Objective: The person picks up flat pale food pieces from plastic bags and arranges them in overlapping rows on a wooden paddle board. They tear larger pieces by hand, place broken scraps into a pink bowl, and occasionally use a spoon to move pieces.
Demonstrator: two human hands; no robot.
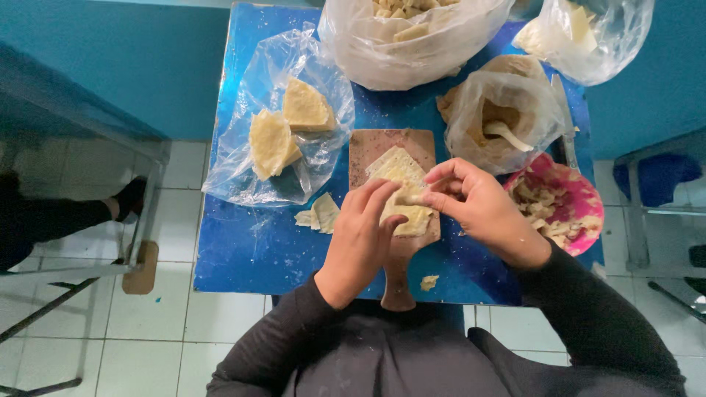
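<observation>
A small wooden paddle board (pixel 375 143) lies on a blue table (pixel 243 250), with pale triangular dough sheets (pixel 396 167) stacked on it. Both hands work over the board. My left hand (pixel 360 239) presses its fingers onto a folded dough piece (pixel 412 213). My right hand (pixel 482 209) pinches the same piece at its upper edge, near the fingertips of the left.
A clear bag (pixel 243 162) holds two stacks of dough triangles (pixel 272 140). Loose dough scraps (pixel 320 213) lie beside the board. Behind are a bag of folded pieces (pixel 412 44), a bag of filling with a spoon (pixel 500 121), a pink bowl (pixel 585 198) and another bag (pixel 588 33).
</observation>
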